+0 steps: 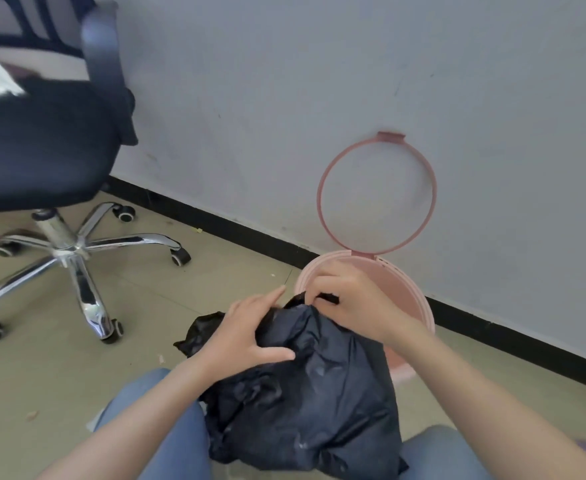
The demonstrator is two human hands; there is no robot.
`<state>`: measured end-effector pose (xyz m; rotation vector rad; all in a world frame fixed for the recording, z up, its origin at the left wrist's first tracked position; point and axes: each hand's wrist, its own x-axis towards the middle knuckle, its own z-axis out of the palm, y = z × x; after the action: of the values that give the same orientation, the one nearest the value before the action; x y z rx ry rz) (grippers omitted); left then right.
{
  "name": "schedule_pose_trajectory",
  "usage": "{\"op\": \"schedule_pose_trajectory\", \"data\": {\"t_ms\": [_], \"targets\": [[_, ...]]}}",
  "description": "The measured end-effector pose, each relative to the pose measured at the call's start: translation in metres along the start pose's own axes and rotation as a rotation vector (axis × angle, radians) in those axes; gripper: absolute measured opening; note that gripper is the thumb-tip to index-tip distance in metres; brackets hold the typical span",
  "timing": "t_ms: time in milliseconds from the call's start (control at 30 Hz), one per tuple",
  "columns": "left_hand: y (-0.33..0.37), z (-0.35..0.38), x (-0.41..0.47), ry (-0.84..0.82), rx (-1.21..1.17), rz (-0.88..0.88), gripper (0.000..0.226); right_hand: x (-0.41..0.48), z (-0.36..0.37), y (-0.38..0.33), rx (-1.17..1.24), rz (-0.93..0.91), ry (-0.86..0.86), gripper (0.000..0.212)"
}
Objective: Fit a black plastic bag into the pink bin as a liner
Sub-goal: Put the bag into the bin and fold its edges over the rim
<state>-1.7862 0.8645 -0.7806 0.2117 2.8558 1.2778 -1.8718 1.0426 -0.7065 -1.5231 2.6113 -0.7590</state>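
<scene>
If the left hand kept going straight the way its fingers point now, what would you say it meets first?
Most likely the right hand: the left hand points up and to the right across the black bag, and the right hand pinches the bag's edge just ahead, at the pink bin rim. Depth is uncertain.

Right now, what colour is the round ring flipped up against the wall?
The hinged plastic ring is pink, matching the round bin. The head view shows it best.
</scene>
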Motion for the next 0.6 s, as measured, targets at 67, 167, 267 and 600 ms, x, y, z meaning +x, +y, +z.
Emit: {"op": "schedule_pose_trajectory", "data": {"t_ms": [67, 167, 267, 600], "targets": [[0.014, -0.006, 0.014, 0.070, -0.013, 0.023, 0.087, 0.004, -0.020, 0.004, 0.031, 0.085, 0.053, 0.016], [0.035, -0.010, 0.038, 0.185, -0.171, 0.047, 0.042, 0.004, -0.047, 0.009, -0.022, 0.188, 0.182, 0.013], [0.059, -0.014, 0.066, 0.284, -0.207, 0.027, 0.029, -0.009, -0.071, 0.006, -0.091, 0.329, 0.343, 0.026], [0.074, 0.008, 0.140, 0.466, -0.073, -0.192, 0.024, -0.105, -0.061, 0.007, -0.061, 0.849, 0.633, 0.028]]}}
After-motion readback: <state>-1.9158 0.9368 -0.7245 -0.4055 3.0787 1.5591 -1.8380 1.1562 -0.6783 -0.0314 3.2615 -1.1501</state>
